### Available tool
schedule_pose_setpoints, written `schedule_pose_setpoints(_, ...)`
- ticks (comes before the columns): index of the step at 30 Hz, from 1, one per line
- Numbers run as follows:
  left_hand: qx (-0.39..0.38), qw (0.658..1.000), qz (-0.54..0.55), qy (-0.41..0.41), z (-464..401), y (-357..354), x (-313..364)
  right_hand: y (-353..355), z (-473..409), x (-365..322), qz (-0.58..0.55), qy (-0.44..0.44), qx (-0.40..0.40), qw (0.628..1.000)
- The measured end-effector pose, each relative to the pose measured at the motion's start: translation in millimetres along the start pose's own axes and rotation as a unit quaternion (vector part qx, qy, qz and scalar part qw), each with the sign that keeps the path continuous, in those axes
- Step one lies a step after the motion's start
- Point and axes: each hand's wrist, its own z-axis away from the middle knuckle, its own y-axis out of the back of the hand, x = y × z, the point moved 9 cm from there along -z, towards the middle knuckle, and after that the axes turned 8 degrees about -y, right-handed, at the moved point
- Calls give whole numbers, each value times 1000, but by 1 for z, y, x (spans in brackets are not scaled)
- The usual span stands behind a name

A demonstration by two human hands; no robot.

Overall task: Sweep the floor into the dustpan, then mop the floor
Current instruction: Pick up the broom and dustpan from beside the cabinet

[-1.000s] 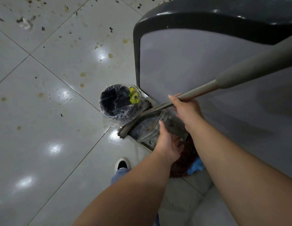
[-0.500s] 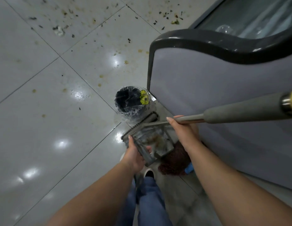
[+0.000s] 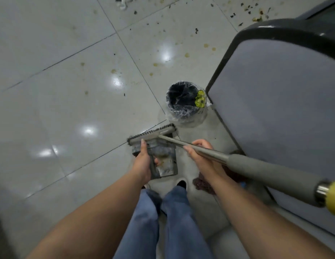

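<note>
The left hand grips the dustpan by its handle, fingers curled under and the thumb stretched forward along the pan's left edge toward the broom head. The dustpan is held off the floor, tilted, with greyish dirt and a brownish smear showing inside it.

The right hand grasps the broom on the thin metal part of its shaft, fingers wrapped over it and the thumb side toward the head. The broom's flat grey head, with dark bristles along its far edge, lies across the front lip of the dustpan. The shaft runs back toward the right edge of the view, thickening into a grey foam sleeve that ends in a metal ring and a yellow cap.

Just beyond the broom head stands a small round bin lined with a clear bag, a yellow-green scrap at its right rim. The bin sits close to the corner of a large grey cabinet with a dark rounded rim, which fills the right side.

The tiled floor is glossy, and toward the far edge it is scattered with dark crumbs and yellowish stains. Below the hands are two legs in blue jeans, and a dark reddish mop head lies on the floor beneath the right forearm, next to the cabinet.
</note>
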Motion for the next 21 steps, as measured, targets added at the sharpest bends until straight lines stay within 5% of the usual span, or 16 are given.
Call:
schedule_pose_setpoints(13, 15, 999, -41, 17, -45, 73, -19, -96, 5, 37, 226, 54, -164, 959)
schedule_pose_setpoints(18, 28, 996, -85, -11, -51, 86, -2, -120, -7, 17, 394, 131, -261, 872)
schedule_pose_setpoints(21, 33, 993, -111, -8, -50, 96, 5, -120, -20, 6, 414, 65, -274, 866)
